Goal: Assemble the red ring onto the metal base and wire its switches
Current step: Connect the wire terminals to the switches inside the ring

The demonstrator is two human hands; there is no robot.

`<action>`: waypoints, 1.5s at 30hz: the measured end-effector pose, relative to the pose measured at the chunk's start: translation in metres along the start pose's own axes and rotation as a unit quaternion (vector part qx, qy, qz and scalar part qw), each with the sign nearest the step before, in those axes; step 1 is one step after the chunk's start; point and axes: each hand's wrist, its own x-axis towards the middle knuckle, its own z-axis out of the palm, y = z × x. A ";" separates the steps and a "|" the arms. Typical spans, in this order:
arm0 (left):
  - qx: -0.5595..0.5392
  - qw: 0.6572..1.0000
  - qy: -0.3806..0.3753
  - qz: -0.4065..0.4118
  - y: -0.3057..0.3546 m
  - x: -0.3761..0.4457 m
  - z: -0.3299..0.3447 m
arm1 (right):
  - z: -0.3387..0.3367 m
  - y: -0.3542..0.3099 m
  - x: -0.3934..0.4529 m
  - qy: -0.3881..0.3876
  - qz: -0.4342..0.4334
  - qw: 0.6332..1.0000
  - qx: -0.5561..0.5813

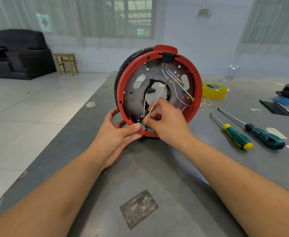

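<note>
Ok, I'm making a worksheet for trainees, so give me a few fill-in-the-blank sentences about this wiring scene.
1. The right hand pinches a thin ___ wire.
2. The red plastic ring stands on its ___ on the grey table.
3. Right of the ring lie ___ green-handled screwdrivers.
4. The left hand grips the ring's ___ rim.

Missing words: white; edge; two; lower

So the red ring point(198, 86) is seated around the grey metal base point(135, 101), whole thing standing on edge, open face toward the camera; black switch block point(167, 58) up at 12 o'clock with white wires point(179, 86) trailing toward 4; another white wire point(157, 98) runs from the centre hole down to brass terminals point(142, 124) at 7.
</note>
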 end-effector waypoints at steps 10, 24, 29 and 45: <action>-0.005 1.000 0.009 -0.002 0.003 -0.001 0.002 | 0.006 0.007 -0.004 0.007 -0.006 0.999 0.039; -0.067 0.992 0.107 -0.012 0.010 0.005 -0.003 | 0.001 0.041 -0.007 0.182 0.091 0.978 0.038; -0.053 0.993 0.103 -0.029 0.012 0.003 0.000 | -0.001 0.050 -0.001 0.045 0.214 0.947 0.233; 0.017 0.995 0.033 -0.094 0.013 -0.006 0.015 | -0.005 0.054 0.003 0.024 0.178 0.881 0.438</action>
